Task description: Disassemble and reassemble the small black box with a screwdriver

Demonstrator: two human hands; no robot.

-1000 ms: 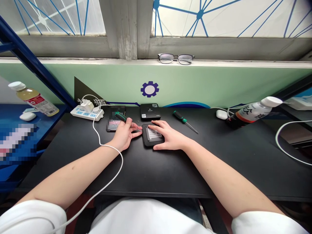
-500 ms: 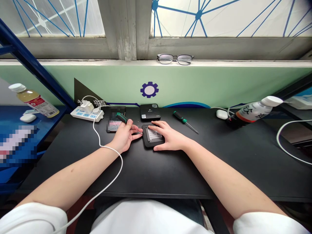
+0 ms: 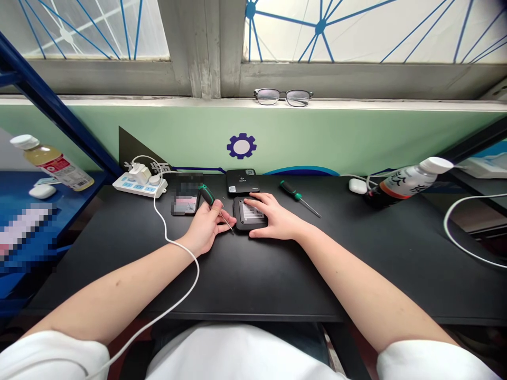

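Note:
My left hand [image 3: 206,224] is closed around a screwdriver [image 3: 206,195] with a green and black handle. The shaft slants down to the right, and its tip is close to the front left corner of a small black box. That black box [image 3: 239,224] lies label side up on the desk, with a white sticker [image 3: 250,211] and corner holes showing. My right hand [image 3: 277,219] grips it from the right, fingers over the back part and thumb at the front edge, hiding its right side.
Behind it is another black box [image 3: 241,182]. A second screwdriver [image 3: 296,194] lies to the right. At left are a phone-like dark slab [image 3: 185,208] and a power strip [image 3: 153,190]; a white cable [image 3: 186,287] crosses my left forearm. A bottle [image 3: 412,182] and earphone case [image 3: 357,186] stand right.
The screwdriver's handle has shifted right and its tip has swung down toward the front. The black box has turned slightly and moved back, nearer the other box, with my right hand on it.

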